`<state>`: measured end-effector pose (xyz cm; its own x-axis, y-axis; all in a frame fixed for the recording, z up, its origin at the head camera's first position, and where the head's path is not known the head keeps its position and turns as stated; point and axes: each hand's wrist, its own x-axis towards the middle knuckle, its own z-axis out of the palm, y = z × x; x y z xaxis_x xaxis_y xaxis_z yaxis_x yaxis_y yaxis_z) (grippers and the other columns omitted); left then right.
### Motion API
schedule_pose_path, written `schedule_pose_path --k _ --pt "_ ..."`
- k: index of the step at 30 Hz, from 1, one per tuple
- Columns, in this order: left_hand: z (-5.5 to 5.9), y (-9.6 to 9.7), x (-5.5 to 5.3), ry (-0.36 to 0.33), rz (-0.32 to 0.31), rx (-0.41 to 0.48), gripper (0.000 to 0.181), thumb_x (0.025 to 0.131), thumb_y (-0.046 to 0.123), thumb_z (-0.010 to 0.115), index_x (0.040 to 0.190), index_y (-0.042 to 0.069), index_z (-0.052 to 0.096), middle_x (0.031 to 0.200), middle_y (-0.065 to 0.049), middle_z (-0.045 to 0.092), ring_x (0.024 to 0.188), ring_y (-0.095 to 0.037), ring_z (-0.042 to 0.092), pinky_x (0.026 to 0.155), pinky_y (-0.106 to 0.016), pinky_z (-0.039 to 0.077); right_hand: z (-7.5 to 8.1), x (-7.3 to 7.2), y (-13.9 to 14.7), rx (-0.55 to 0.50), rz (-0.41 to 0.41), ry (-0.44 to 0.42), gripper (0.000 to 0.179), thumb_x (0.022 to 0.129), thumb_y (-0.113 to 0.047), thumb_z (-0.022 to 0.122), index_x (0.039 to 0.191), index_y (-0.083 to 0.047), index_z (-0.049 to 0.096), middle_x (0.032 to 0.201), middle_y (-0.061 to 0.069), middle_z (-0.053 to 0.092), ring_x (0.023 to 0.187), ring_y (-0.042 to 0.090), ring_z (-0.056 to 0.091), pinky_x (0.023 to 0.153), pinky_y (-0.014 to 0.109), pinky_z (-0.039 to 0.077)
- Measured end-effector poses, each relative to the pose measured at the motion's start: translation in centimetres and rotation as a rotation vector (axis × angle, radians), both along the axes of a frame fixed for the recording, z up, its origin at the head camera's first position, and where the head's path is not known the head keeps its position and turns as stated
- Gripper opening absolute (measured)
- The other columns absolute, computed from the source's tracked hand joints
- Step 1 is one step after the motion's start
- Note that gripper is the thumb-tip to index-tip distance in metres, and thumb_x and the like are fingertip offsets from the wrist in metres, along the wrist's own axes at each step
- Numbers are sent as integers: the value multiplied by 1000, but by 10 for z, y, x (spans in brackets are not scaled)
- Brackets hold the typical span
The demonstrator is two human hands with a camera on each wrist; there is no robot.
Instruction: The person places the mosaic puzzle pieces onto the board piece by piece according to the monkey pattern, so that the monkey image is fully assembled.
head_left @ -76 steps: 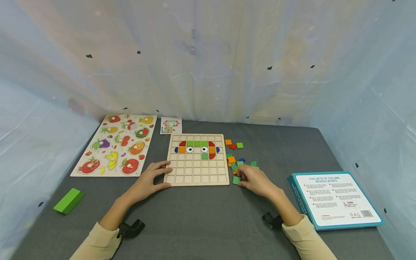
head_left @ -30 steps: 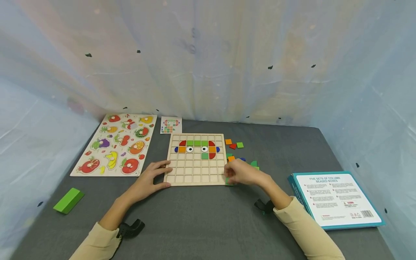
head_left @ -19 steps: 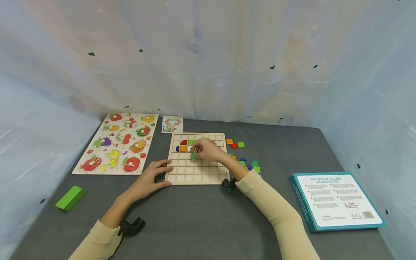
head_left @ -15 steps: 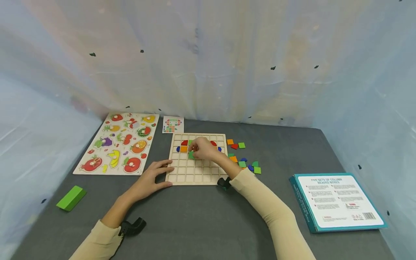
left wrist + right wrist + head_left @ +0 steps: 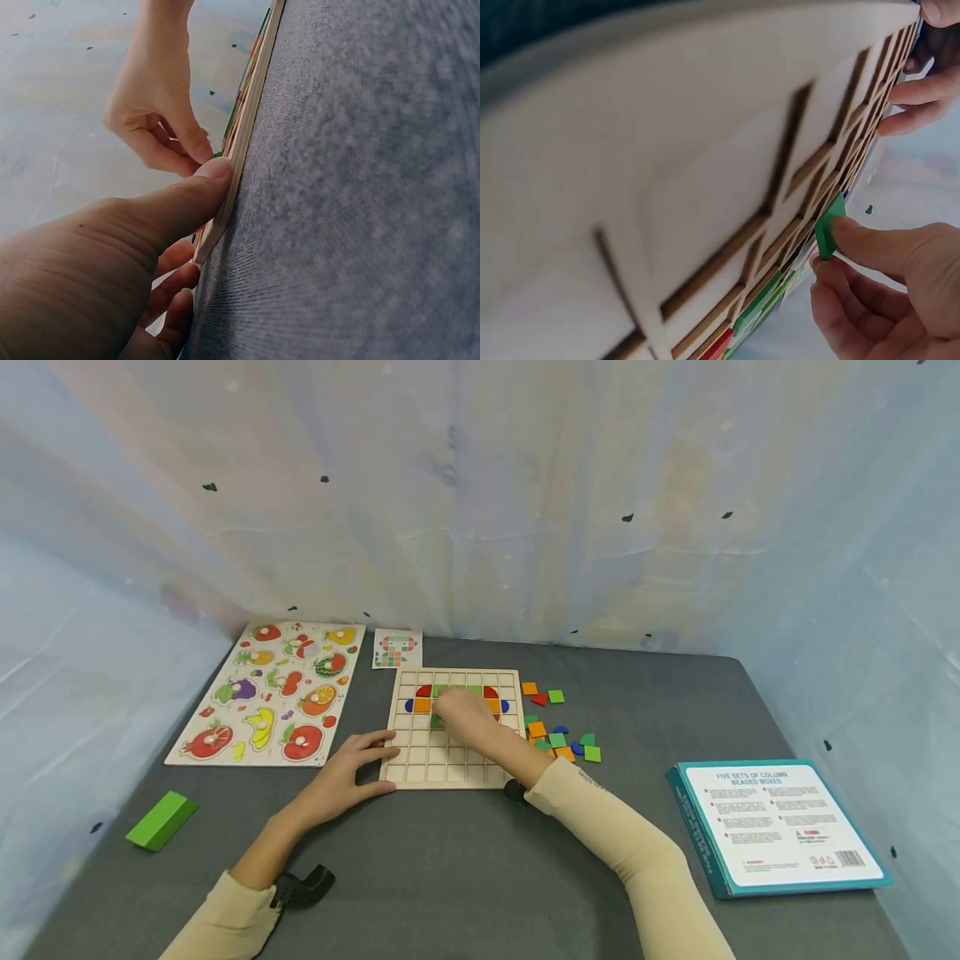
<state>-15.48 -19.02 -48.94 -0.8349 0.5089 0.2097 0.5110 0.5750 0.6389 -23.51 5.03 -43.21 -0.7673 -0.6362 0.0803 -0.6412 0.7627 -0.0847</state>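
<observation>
A pale wooden grid board (image 5: 420, 772) lies at the middle of the table, with red, green, orange, blue and eye-patterned tiles in its upper rows. My left hand (image 5: 348, 777) rests at its near left corner, thumb on the front edge and fingertips over the left rim. Above the grid, my right hand (image 5: 468, 717) pinches a green square tile (image 5: 829, 225) between thumb and fingers. The tile stands tilted, its edge right at the grid, below the left part of the tile pattern. That hand hides several tiles in the head view.
Loose coloured tiles (image 5: 557, 741) lie right of the board. A small pattern card (image 5: 397, 649) and a fruit puzzle board (image 5: 277, 693) are at the back left. A green block (image 5: 161, 821) sits far left, a teal box (image 5: 780, 827) far right.
My right hand has picked up the green square tile from the loose pile and carried it left onto the board, then tilted over it. My left hand has stayed at the board's corner.
</observation>
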Motion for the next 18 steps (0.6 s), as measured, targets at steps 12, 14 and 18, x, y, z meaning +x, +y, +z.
schedule_pose_path --k 12,14,18 --pt "-2 3 -1 14 -12 2 56 84 27 82 133 5 64 148 -16 46 129 -34 43 100 -58 40 4 -7 23 -173 41 -173 38 97 -1 63 61 -10 53 62 -1 44 59 10 34 59 22 31" --pt "-3 4 -1 12 -16 4 56 84 28 81 133 5 64 148 -16 46 129 -34 43 100 -58 40 4 -12 42 -249 -22 -194 24 96 -2 65 73 -6 69 72 2 62 63 11 50 63 22 42" --pt "-4 5 -1 7 -7 3 56 85 29 81 133 5 65 149 -14 46 130 -34 43 100 -57 40 5 -25 95 -320 -189 -227 13 95 -1 65 102 -1 77 98 11 73 84 24 67 72 35 55"
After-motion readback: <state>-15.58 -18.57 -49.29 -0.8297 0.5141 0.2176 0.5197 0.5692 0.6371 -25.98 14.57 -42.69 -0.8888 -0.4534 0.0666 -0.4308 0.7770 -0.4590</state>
